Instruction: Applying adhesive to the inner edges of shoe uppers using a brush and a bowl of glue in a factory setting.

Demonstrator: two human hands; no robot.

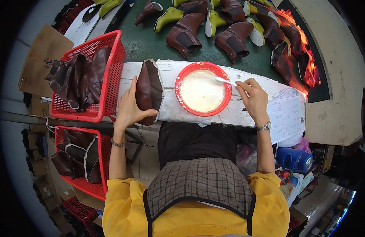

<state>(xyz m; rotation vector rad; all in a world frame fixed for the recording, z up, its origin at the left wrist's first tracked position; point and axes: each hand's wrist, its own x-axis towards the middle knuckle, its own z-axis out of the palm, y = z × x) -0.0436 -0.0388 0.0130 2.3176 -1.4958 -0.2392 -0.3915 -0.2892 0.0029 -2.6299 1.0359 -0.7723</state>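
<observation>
Round red plastic bowl (203, 113): on long white counter (170, 73), right of brown leather boot upper (144, 85). Rectangular red plastic basket (114, 65): left of upper. Brown leather boots (186, 33): beyond bowl, on flat green surface (141, 45).

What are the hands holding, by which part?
The right hand holds a white brush-like tool by its handle end; the spread left hand steadies a brown boot upper at its left edge.

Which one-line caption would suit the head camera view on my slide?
Left hand at a brown boot upper; right hand holding a slim white tool over a red bowl of pale paste.
</observation>
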